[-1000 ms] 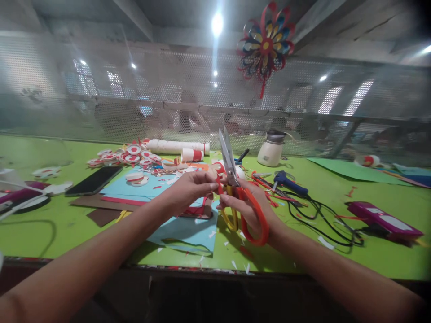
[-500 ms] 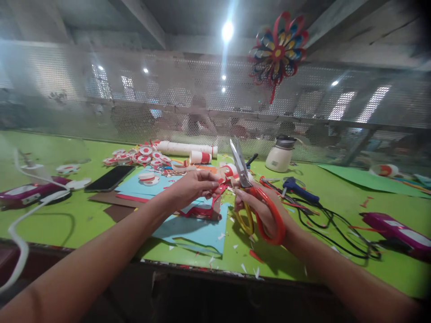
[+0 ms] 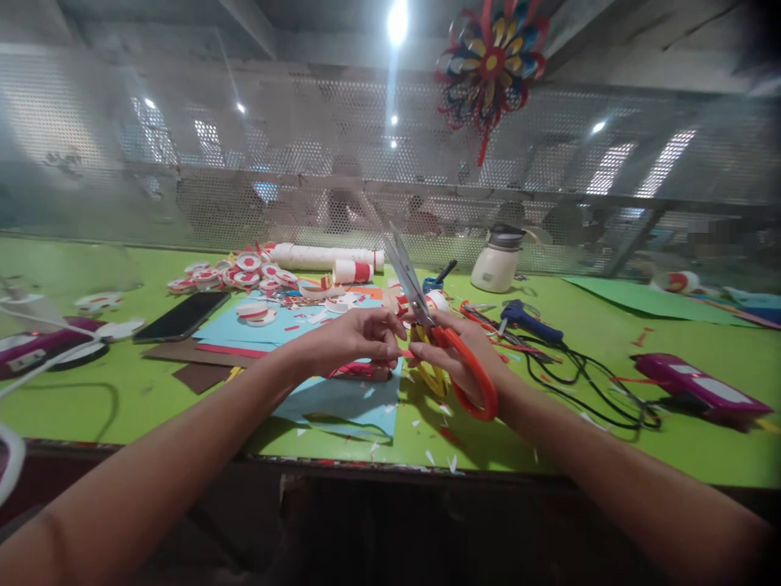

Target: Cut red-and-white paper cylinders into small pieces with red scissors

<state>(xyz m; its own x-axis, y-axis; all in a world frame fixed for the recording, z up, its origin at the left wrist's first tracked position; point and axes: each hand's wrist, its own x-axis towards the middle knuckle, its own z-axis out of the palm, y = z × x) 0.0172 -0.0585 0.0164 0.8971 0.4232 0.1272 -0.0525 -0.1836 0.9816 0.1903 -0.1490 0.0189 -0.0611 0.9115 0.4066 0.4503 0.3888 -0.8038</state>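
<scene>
Fingers pinched together, my left hand [image 3: 359, 335] grips one end of a small red paper piece [image 3: 407, 353]. My right hand [image 3: 469, 346] is closed round scissors [image 3: 407, 273] with orange and yellow handles, their blades pointing up and away. Fingertips of the right hand touch or nearly touch the red piece's other end; whether they grip it is unclear. Below both hands lie blue paper sheets [image 3: 347, 407] and red cut paper [image 3: 359, 372], partly hidden by the left hand. White and red scraps are scattered around.
Red-and-white paper discs [image 3: 244, 273], a white roll [image 3: 326, 257] and a phone [image 3: 181, 317] lie at the left and back. A cream jug [image 3: 495, 267] stands behind. At right are a blue glue gun [image 3: 530, 321], black cables [image 3: 586, 387] and a purple device [image 3: 701, 387].
The view has tilted down and shifted slightly right. My two hands have come closer together, with the red piece now between their fingertips. The scissors stay in my right hand.
</scene>
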